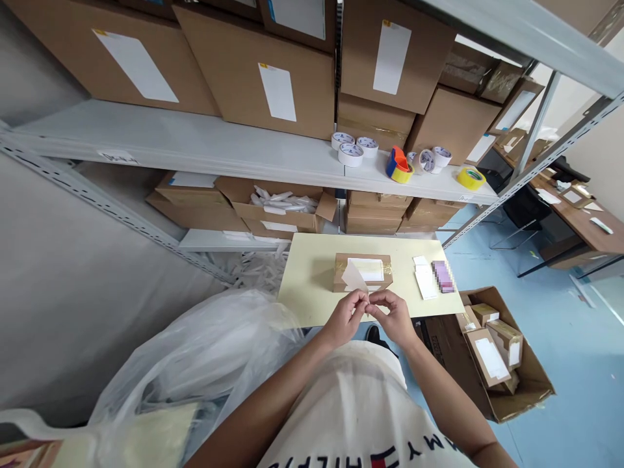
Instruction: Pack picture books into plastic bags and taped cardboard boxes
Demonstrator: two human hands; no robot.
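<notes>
My left hand (347,316) and my right hand (392,313) meet over the near edge of a small pale yellow table (312,279). Both pinch a thin white paper strip (353,278) that sticks up from my left fingers; it looks like a label backing. Just beyond my hands lies a small taped cardboard box (363,272) with a white label on top. Right of it lie white label slips (425,279) and a blurred purple item (443,275).
An open carton (511,383) of small labelled boxes stands on the blue floor at right. A clear plastic bag (205,364) bulges at left. On the grey shelf (195,143) behind sit tape rolls (351,151), a tape dispenser (400,166) and large cartons.
</notes>
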